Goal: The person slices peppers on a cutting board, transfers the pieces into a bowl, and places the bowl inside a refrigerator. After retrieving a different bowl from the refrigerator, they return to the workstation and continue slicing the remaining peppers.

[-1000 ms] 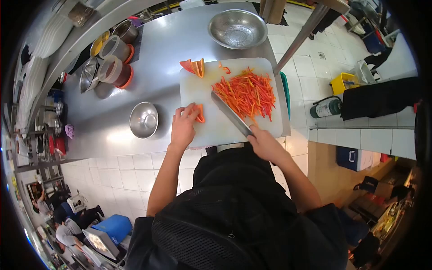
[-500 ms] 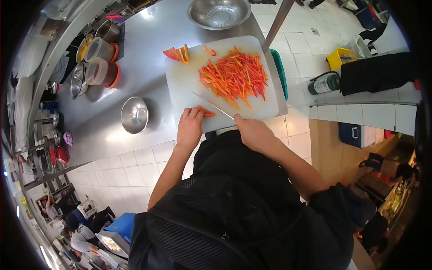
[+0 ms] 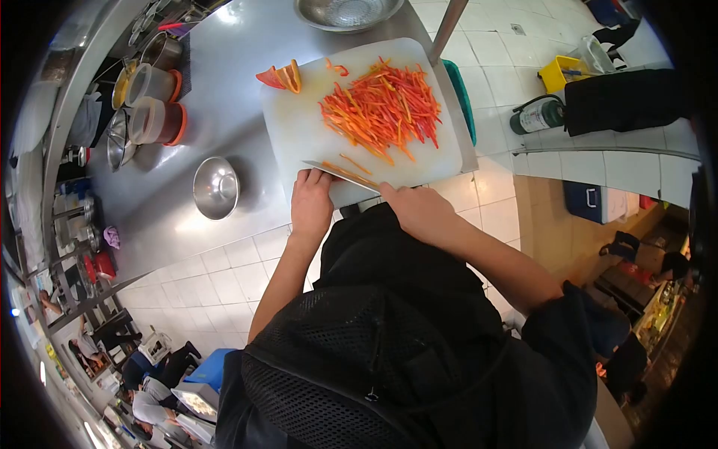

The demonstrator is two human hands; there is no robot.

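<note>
My right hand (image 3: pixel 420 212) is closed round the handle of a knife (image 3: pixel 340 175), whose blade lies low over the near edge of a white cutting board (image 3: pixel 288 142). My left hand (image 3: pixel 311 200) has its fingers curled at the board's edge, against a piece of bell pepper mostly hidden by blade and fingers. Thin cut strips lie just beyond the blade. A large heap of red and orange pepper strips (image 3: pixel 385 107) covers the right half of the board. Larger bell pepper pieces (image 3: pixel 282 77) rest at its far left corner.
A small steel bowl (image 3: pixel 217 187) stands on the steel table (image 3: pixel 232 90) left of the board. A large metal bowl (image 3: pixel 348 13) sits beyond the board. Plastic tubs (image 3: pixel 149 120) with orange lids line the left. A metal post (image 3: pixel 447 31) rises at the table's right edge. Other people are in the background.
The knife has come closer to my left hand, its blade now beside the fingertips and over the pepper piece. A loose strip now lies beyond the blade. The whole view has shifted slightly.
</note>
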